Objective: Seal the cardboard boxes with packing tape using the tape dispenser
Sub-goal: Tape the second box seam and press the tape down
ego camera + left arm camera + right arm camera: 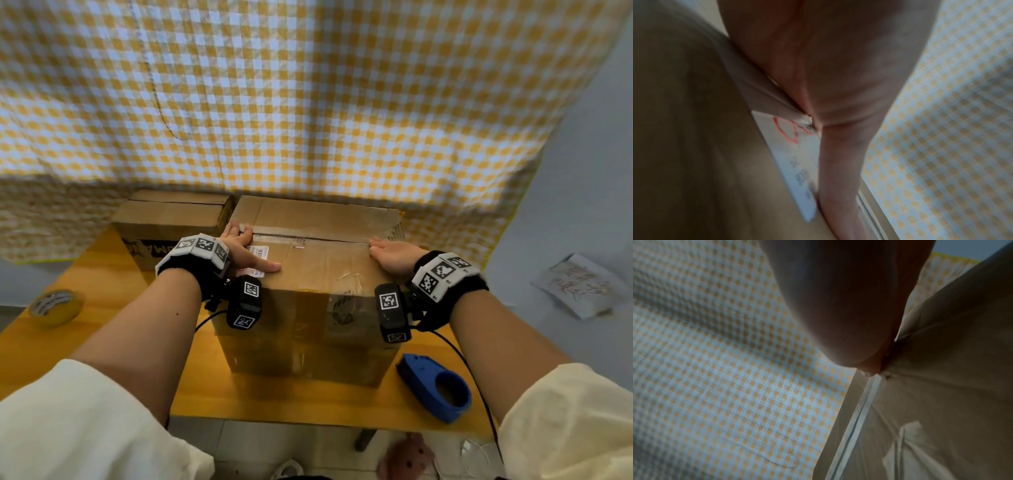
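A large brown cardboard box (318, 270) stands in the middle of the yellow wooden table (102, 274). Its top flaps are down and meet along a seam (308, 238) with a glossy strip over it. My left hand (245, 248) rests on the box's top left corner, fingers at the seam's left end, thumb stretched across a white shipping label (260, 251). My right hand (390, 257) lies flat on the top right, fingertips at the seam's right end. The blue tape dispenser (435, 387) lies on the table beside the box's front right corner, untouched. The wrist views show each palm (828, 73) (838, 305) against cardboard.
A second, smaller cardboard box (171, 216) stands behind on the left, touching the large one. A yellowish tape roll (56, 306) lies near the table's left edge. Yellow checked cloth (308, 102) hangs behind. A printed paper (579, 286) lies on the floor at right.
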